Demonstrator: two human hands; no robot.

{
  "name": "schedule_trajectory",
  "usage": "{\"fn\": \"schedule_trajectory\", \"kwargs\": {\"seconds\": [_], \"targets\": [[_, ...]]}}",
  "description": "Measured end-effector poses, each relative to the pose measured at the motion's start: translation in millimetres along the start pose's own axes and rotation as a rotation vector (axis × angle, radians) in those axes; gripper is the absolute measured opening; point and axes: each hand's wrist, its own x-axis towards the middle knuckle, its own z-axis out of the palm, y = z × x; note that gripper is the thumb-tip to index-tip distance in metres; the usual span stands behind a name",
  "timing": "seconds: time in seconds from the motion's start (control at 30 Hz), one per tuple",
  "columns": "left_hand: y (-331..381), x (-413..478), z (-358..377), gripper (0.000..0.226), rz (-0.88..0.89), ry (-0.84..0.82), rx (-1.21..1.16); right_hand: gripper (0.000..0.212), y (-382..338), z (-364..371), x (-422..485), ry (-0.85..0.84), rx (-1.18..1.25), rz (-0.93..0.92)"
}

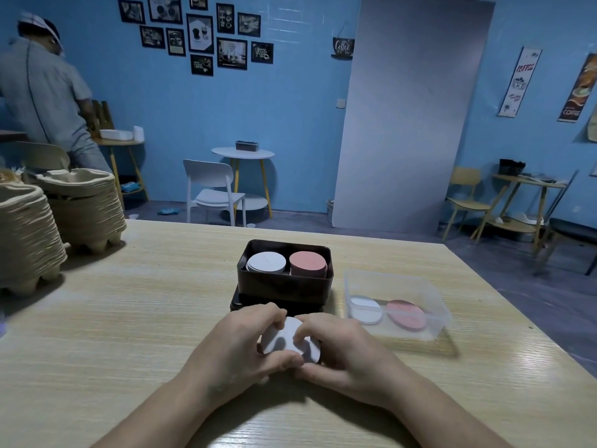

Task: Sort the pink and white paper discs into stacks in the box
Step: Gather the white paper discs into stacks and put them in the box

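Both hands, left hand [240, 342] and right hand [342, 347], pinch white discs [284, 339] together; loose grip risks fanning, spilling short of box [284, 279].

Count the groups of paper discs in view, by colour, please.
White: 3 (white stack in the dark box, white pile in the clear tub, white discs held by the left hand and right hand)
Pink: 2 (pink stack in the box, pink pile in the tub)
Total: 5
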Motion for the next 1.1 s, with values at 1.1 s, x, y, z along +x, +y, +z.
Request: {"fn": "schedule_trajectory", "kwargs": {"seconds": [1.1], "targets": [[-3.0,-2.2,-6.6,0.028,0.13,0.015,-0.15,0.029,14.9,-0.6,-2.2,0.051,0.015,-0.033]]}}
